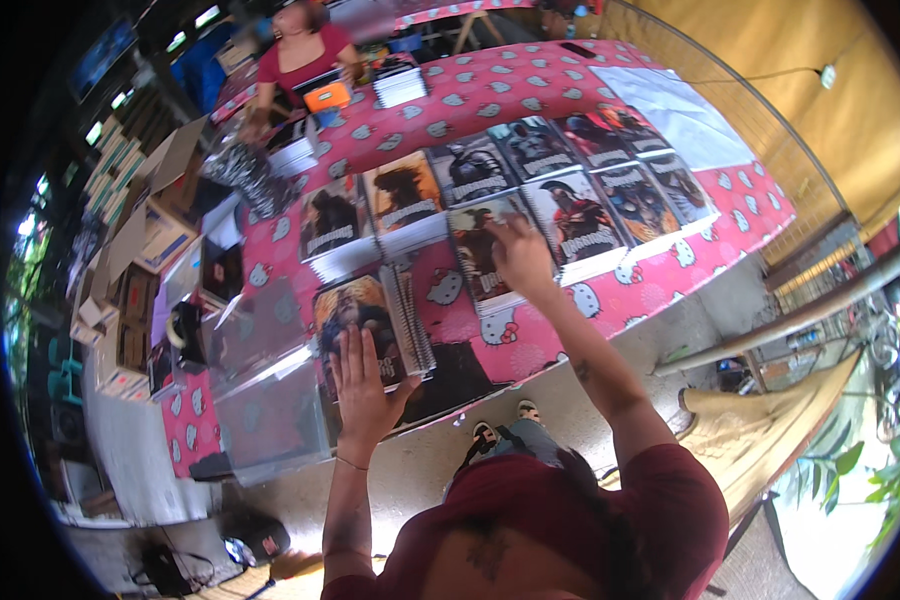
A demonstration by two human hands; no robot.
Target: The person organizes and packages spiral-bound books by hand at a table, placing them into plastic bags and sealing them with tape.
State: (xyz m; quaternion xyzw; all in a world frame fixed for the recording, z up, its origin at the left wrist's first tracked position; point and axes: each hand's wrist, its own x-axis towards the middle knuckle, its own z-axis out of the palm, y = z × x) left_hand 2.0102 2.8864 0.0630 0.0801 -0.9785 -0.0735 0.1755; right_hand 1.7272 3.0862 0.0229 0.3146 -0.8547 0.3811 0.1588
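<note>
My left hand [367,388] lies flat, fingers spread, on a spiral notebook [353,302] with a dark picture cover near the table's front edge. Right beside that notebook stand more wire-bound spines [410,318]. Farther right, my right hand [523,258] reaches over another picture-covered notebook [473,268], its fingers stretched out and touching the cover. Around it, several stacks of similar notebooks stand in two rows, among them one with an orange cover [404,190] and one with a red-caped figure [568,215].
A pink patterned cloth [445,345] covers the table. Clear plastic sheets [270,415] lie at the near left, with cardboard boxes [165,235] beyond. White sheets [685,115] are at the far right. Across the table, a person in a red top [310,55] is near an orange item [327,96].
</note>
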